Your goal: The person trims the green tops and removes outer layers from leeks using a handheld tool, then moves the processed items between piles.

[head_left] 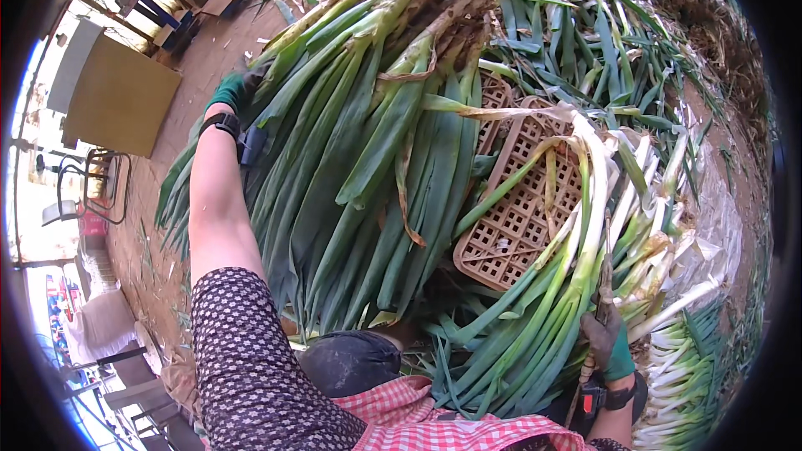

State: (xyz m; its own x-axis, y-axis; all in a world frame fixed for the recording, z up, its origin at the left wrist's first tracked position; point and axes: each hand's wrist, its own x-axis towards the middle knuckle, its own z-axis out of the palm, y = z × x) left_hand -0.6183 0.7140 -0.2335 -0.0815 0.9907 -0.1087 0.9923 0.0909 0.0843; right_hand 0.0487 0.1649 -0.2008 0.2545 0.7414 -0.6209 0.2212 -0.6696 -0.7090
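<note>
My left hand, in a green glove with a dark palm, reaches far out to the left edge of a big pile of long green onions. It touches their leaves, and I cannot make out how its fingers lie. My right hand, gloved the same way, is closed around a thin brown stick-like tool at the lower right. Just left of that hand, a loose bunch of green onions with pale stalks droops toward my lap. One withered, bent onion stalk arches over a tan plastic crate.
Another heap of onions lies at the back. Trimmed white-stemmed onions are lined up at the lower right, near clear plastic sheeting. On the left are a tan board and a metal-framed chair on a dirt floor.
</note>
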